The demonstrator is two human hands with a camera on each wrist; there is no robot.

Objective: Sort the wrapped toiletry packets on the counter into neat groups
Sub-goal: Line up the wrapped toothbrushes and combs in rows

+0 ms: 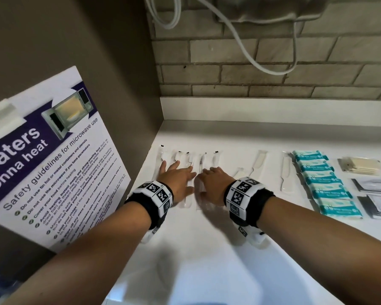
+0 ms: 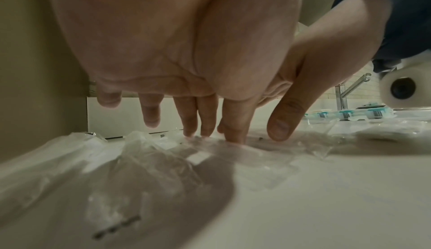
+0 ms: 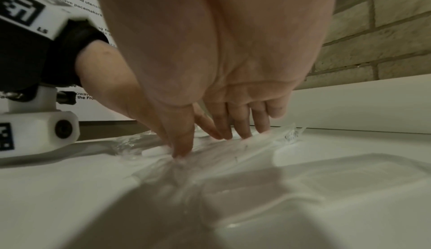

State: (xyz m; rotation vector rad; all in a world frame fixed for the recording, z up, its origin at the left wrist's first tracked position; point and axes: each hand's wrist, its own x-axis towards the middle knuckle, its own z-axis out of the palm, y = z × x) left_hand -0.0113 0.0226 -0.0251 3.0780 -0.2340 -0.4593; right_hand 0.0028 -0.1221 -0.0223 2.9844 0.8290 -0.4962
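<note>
Left hand (image 1: pixel 178 181): palm down, fingers (image 2: pixel 151 116) straight and spread, tips pressing clear-wrapped packets (image 1: pixel 186 164) flat on white counter (image 1: pixel 207 249).
Right hand (image 1: pixel 215 183): palm down just beside left, fingers (image 3: pixel 242 125) straight, close together, tips on same packet row; thumb pressing wrapper.
Beyond fingertips: packet ends with black tabs.
Right of right-hand fingers, apart: clear-wrapped combs (image 1: pixel 286 175), then column of teal packets (image 1: pixel 323 183), tan sticks pack (image 1: pixel 359 166), grey sachets (image 1: pixel 376 194).
Left of left-hand fingers: microwave safety poster (image 1: pixel 53 155).
</note>
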